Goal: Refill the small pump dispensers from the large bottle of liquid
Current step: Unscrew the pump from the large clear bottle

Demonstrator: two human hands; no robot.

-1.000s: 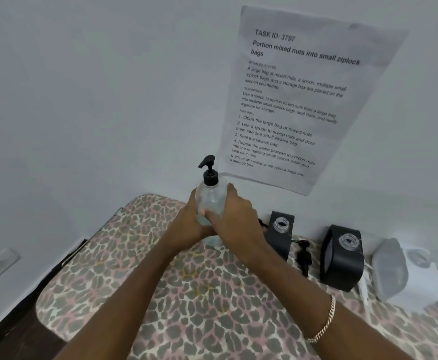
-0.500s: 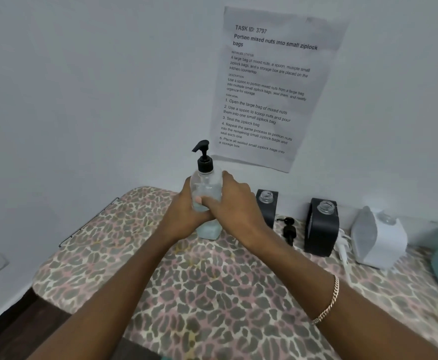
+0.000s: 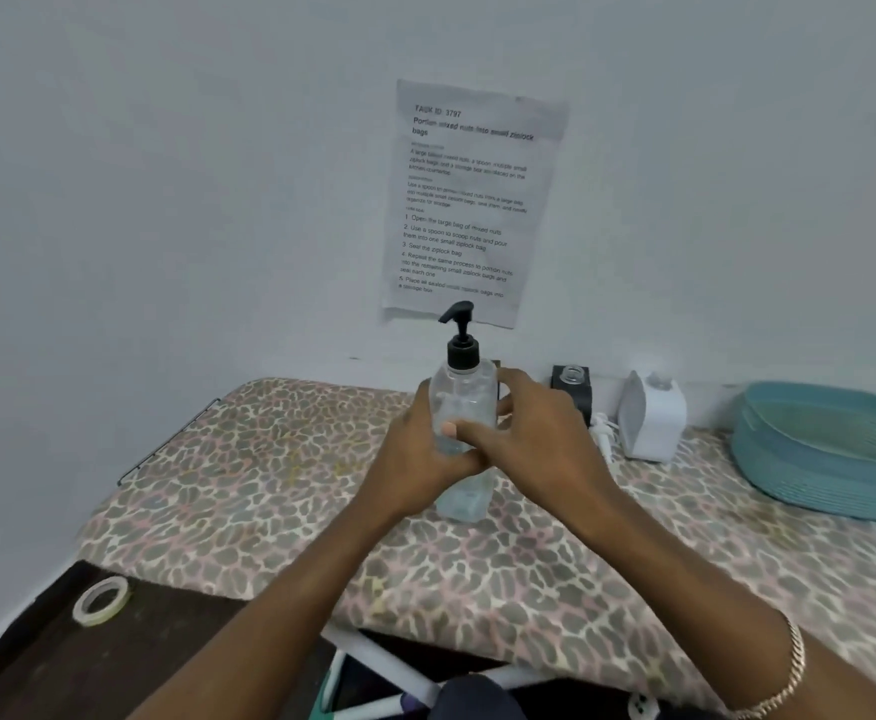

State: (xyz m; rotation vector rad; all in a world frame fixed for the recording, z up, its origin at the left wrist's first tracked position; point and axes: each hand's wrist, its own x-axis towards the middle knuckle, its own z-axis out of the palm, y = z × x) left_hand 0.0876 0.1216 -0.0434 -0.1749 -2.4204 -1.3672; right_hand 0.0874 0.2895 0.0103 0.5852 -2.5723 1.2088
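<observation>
A clear bottle with a black pump top (image 3: 464, 402) stands upright on the leopard-print surface (image 3: 248, 470), with some clear liquid in its lower part. My left hand (image 3: 420, 454) grips its body from the left. My right hand (image 3: 539, 433) wraps it from the right, thumb across the front and fingers spread behind. A black dispenser (image 3: 572, 387) with an open neck stands at the wall. Beside it is a white dispenser (image 3: 651, 420), also without a pump. A loose white pump (image 3: 602, 433) lies between them. My right hand hides whatever stands behind the bottle.
A teal woven basket (image 3: 830, 454) sits at the right. A printed sheet (image 3: 469, 200) is taped to the wall above the bottle. A roll of tape (image 3: 100, 600) lies on the dark surface at lower left. White frame legs (image 3: 389, 662) show below the board's near edge.
The view has pulled back and swung right, bringing the basket and tape roll into sight. Both hands stay on the bottle. My right fingers have spread wider.
</observation>
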